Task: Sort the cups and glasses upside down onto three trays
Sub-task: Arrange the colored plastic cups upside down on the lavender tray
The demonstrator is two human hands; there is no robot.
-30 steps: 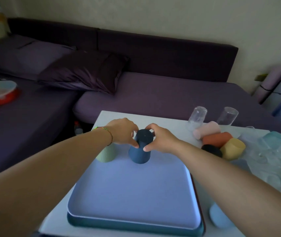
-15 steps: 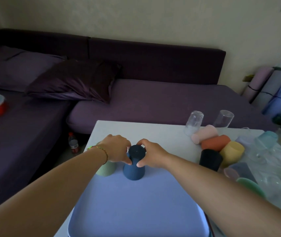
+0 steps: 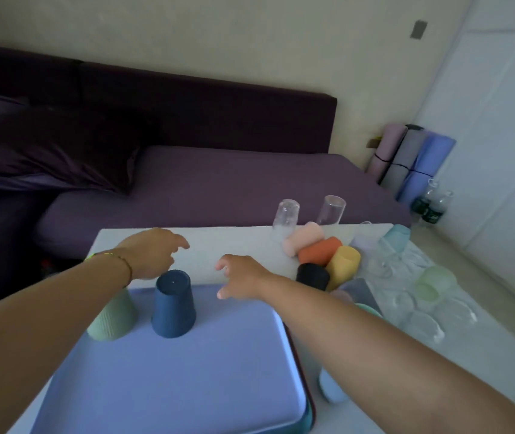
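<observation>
Left hand (image 3: 153, 252), right hand (image 3: 241, 277) released navy cup (image 3: 173, 305)

Table (image 3: 234, 242) fills the lower half of the frame; sofa (image 3: 218, 183) runs behind it across the middle. Stacked trays (image 3: 187, 371) at lower centre, on the table's left part. Two cups upside down at the top tray's far edge: corner cup (image 3: 112, 317) left, partly under the left forearm; second cup (image 3: 173, 303) just right of it. Left hand (image 3: 153, 252) behind both; right hand (image 3: 240, 277) right of the second cup, apart from it. Right of centre, heap of tipped cups (image 3: 322, 252); two glasses (image 3: 286, 214) behind the heap. More glasses (image 3: 422, 321) lower right. Lone cup (image 3: 331, 389) beside the trays' right edge. Rolled mats (image 3: 413, 158) and bottles (image 3: 428, 205) upper right.
</observation>
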